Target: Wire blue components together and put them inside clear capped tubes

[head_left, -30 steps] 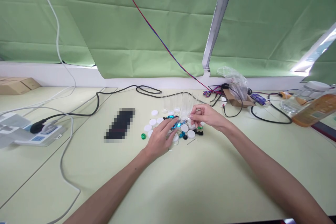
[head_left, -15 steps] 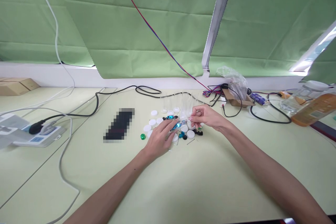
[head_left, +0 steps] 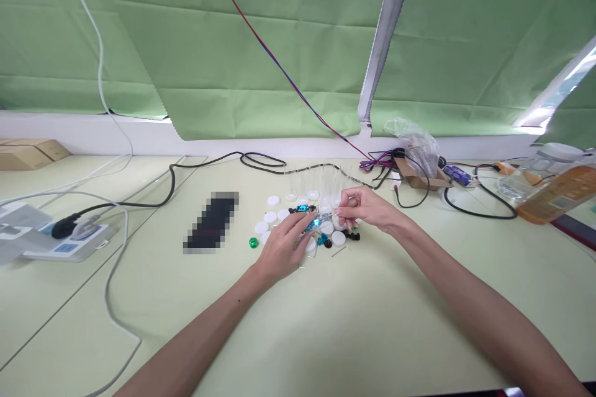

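Left hand (head_left: 283,243) has its fingers and thumb closed on a shiny blue piece (head_left: 316,223), among white caps (head_left: 338,238) on the desk (head_left: 354,316). Rightward, I record a slim piece (head_left: 332,214), too small to identify, pinched by the right hand (head_left: 359,205).

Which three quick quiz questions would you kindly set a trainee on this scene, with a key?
1. Multiple choice: which of these is nearest the left hand?
A) the bottle
B) the green piece
C) the power strip

2. True or false: the right hand has bent fingers.

3. Fill in the blank: the round lids near the hands are ____ in colour.

Key: 1. B; 2. True; 3. white.
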Available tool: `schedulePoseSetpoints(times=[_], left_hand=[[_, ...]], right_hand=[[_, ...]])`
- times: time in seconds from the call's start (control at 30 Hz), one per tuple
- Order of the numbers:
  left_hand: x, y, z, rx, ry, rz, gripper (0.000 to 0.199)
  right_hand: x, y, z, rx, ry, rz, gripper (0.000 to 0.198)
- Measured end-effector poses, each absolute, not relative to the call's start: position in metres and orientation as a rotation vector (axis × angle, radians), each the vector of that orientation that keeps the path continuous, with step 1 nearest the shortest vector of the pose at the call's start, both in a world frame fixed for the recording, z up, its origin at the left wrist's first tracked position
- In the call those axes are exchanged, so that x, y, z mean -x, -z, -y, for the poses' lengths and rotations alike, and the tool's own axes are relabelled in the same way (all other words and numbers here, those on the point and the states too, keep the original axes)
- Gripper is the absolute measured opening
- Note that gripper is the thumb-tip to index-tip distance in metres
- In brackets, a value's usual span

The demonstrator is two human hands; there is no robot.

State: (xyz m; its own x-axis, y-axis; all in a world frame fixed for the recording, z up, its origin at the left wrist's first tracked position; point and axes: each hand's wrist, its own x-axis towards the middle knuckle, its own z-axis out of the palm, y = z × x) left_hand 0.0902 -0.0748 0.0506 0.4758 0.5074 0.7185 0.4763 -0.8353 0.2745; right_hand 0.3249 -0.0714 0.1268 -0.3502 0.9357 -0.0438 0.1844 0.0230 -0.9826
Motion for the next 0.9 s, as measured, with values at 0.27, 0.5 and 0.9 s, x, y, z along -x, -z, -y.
schedulePoseSetpoints(times=[0.27,0.5,0.9], left_hand=[[-0.0907,-0.0506,0.0758,-2.634,-1.320,-0.903,0.044],[-0.0904,-0.0514,0.0761,-2.622,-1.311,-0.892,0.044],[-0.0911,-0.0535,0.0781,-2.606,-1.329,-0.915,0.043]], right_hand=[[-0.3249,-0.1251,0.0709,1.162,-1.365,1.614,0.041],[-0.3253,-0.1233,0.0696,1.155,-1.369,1.617,0.041],[-0.3247,-0.1247,0.0709,1.133,-1.411,1.575,0.042]])
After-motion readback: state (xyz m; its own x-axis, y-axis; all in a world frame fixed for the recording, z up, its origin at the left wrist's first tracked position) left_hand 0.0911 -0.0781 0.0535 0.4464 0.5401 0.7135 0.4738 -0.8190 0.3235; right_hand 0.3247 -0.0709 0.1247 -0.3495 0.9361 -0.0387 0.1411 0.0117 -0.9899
